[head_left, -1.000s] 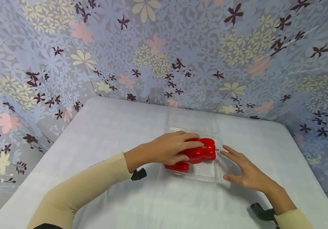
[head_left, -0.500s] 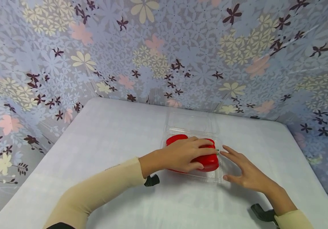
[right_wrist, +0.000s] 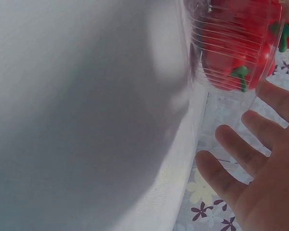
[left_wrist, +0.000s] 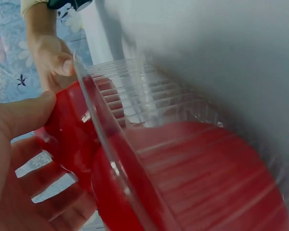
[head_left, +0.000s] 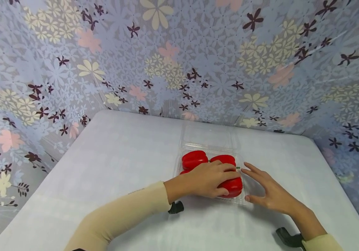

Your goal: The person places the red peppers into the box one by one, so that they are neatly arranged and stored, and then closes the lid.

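My left hand holds a red bell pepper at the front right of a clear plastic clamshell box, thumb on its near side and fingers over the top. Two other red peppers lie along the back of the box, one at the back left and one at the back right. Part of another pepper shows at the front left, mostly hidden under my left hand. My right hand is beside the box's right edge, fingers spread and holding nothing. Green stems show through the wall in the right wrist view.
The box's clear lid lies folded back toward the wall. A white cloth covers the table, and flower-patterned fabric stands behind it. Dark wrist camera mounts jut out near both wrists.
My left hand has carried the pepper rightward and toward me, from over the box's middle to its front right. The back peppers came into fuller view. My right hand has barely moved.
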Motion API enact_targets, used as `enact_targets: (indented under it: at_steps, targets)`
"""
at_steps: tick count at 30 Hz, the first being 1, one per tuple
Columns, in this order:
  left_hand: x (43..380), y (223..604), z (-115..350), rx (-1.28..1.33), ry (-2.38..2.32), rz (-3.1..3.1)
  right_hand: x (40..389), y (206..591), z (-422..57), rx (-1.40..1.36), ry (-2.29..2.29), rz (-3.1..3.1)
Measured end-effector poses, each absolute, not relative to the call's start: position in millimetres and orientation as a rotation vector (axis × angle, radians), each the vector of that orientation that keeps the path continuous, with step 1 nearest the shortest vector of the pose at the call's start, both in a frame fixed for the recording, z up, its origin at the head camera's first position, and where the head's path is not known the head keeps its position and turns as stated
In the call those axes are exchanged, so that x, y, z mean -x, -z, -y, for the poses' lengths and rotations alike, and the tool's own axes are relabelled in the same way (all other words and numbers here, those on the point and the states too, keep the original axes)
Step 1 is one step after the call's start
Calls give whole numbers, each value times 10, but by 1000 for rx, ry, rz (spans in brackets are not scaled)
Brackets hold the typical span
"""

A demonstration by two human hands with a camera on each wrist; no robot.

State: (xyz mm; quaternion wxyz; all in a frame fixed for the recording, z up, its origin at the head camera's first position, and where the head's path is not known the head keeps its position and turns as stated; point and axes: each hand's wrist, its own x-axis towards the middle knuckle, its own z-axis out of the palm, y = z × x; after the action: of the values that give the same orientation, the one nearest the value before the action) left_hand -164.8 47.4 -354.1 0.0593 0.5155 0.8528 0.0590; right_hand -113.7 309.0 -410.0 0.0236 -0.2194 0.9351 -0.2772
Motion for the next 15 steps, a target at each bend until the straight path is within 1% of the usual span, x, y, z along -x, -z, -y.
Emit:
enact_targets:
  at_steps: [10,15]
  targets:
    - [1631,3573,-496,-1535,-60,-2563,1131,4117,-3076,680,847,-2897]
    - [1633,3576,-483,-1512,-124,-2537,1133,4109,-3072,663,841,-2898]
